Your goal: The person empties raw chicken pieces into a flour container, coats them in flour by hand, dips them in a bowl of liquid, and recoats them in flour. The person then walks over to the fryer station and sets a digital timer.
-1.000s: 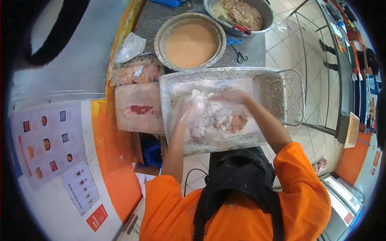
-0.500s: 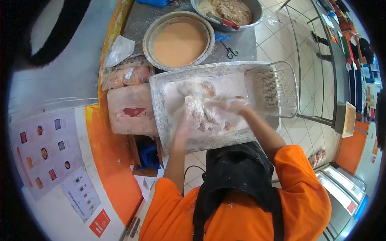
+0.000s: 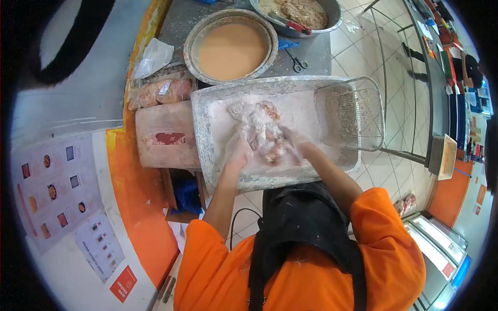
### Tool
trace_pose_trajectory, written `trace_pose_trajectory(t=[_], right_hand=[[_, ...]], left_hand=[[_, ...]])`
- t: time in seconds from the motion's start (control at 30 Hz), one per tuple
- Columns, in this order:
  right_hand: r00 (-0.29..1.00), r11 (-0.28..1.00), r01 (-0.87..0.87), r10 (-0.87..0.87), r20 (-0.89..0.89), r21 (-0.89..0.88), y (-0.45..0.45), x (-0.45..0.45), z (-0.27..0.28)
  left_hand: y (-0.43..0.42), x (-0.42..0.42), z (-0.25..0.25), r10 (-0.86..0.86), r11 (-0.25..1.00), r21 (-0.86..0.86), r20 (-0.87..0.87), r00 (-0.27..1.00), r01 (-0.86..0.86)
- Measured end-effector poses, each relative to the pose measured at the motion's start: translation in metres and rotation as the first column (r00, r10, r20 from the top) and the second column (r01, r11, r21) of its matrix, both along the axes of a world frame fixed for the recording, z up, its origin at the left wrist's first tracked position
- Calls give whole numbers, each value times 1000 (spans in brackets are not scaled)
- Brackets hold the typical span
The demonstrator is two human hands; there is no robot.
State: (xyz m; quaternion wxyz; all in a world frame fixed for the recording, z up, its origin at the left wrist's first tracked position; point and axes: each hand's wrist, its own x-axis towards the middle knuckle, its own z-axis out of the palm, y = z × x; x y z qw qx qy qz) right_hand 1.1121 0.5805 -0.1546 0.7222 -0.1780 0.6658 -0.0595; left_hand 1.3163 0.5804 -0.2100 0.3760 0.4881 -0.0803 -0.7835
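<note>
Several flour-coated pieces of meat (image 3: 267, 137), which look like chicken, lie in a heap in the large metal tub (image 3: 199, 135) of white flour (image 3: 298, 106). My left hand (image 3: 238, 151), whitened with flour, is against the left side of the heap. On its right side is my right hand (image 3: 294, 141), smeared by motion. Flour and meat hide the fingers of both hands, so I cannot make out their grip. A wire fry basket (image 3: 350, 114) rests inside the right end of the tub.
Behind the tub stand a bowl of orange-beige batter (image 3: 231, 52) and a bowl of wet meat (image 3: 301, 14) with a red-handled tool (image 3: 299, 28). Scissors (image 3: 298, 64) lie nearby. To the left are bagged meat (image 3: 163, 93) and a floury plastic container (image 3: 166, 116).
Both hands have shifted slightly within the tub, and the floured pieces between them have turned and moved. The view has tilted a little.
</note>
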Motion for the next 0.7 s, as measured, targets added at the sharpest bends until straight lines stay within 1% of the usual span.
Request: trace_pose_trajectory(t=[0.03, 0.07, 0.1, 0.13, 0.17, 0.2, 0.23, 0.27, 0.3, 0.33, 0.4, 0.43, 0.47, 0.5, 0.53, 0.57, 0.6, 0.63, 0.7], right_hand=[[955, 917, -288, 253, -156, -274, 9, -7, -10], [826, 684, -561, 430, -364, -465, 23, -16, -23], [636, 337, -768, 499, -589, -544, 31, -23, -37], [671, 467, -741, 539, -509, -483, 22, -25, -10], [706, 583, -708, 557, -438, -399, 13, -27, 19], [799, 690, -597, 462, -384, -410, 24, -52, -7], [877, 778, -467, 348, -331, -420, 35, -77, -32], [847, 692, -522, 348, -403, -499, 50, -106, -93], [722, 624, -684, 501, -477, -379, 47, -99, -83], [565, 524, -816, 635, -527, -244, 41, -90, -61], [599, 549, -796, 649, -469, -257, 53, -87, -65], [777, 670, -628, 519, -355, -395, 69, -90, -96], [795, 706, -606, 517, -318, -366, 64, -77, -91], [811, 740, -584, 512, -284, -334, 59, -64, -86], [887, 843, -459, 454, -86, -279, 48, -41, -75], [929, 924, -339, 358, 90, -175, 38, -18, -65], [881, 997, 75, -61, 469, -12, 45, -9, -86], [555, 877, 390, -467, 688, 280, 46, -2, -97], [625, 887, 423, -432, 650, 183, 42, 7, -88]], left_hand=[[-2, -5, 25, 28, 1000, 5, 6, 1000, -29], [0, 4, 24, 31, 997, 67, -49, 998, -27], [0, 26, 23, 40, 992, 127, -101, 994, -27], [0, 45, 23, 56, 982, 187, -150, 987, -27], [10, 61, -3, -190, 982, 28, 232, 954, 189], [27, 77, -48, -333, 900, -27, 601, 727, 435], [40, 86, -72, -345, 755, 33, 869, 354, 655], [33, 66, -13, -601, 672, 258, 737, 308, 694], [29, 57, 13, -694, 596, 345, 676, 249, 725], [30, 51, 18, -747, 547, 379, 623, 231, 746], [31, 45, 20, -743, 627, 325, 523, 418, 708], [29, 41, 20, -713, 690, 299, 438, 548, 659], [28, 38, 20, -649, 761, 287, 328, 687, 582], [28, 32, 19, -566, 815, 292, 212, 797, 501], [26, 26, 22, -467, 853, 310, 100, 878, 419], [24, 20, 22, -382, 873, 331, 8, 924, 358], [23, 16, 22, -330, 882, 339, -50, 943, 327], [22, 12, 18, -296, 889, 338, -93, 950, 310], [23, 11, -2, -293, 903, 283, -143, 945, 323]])
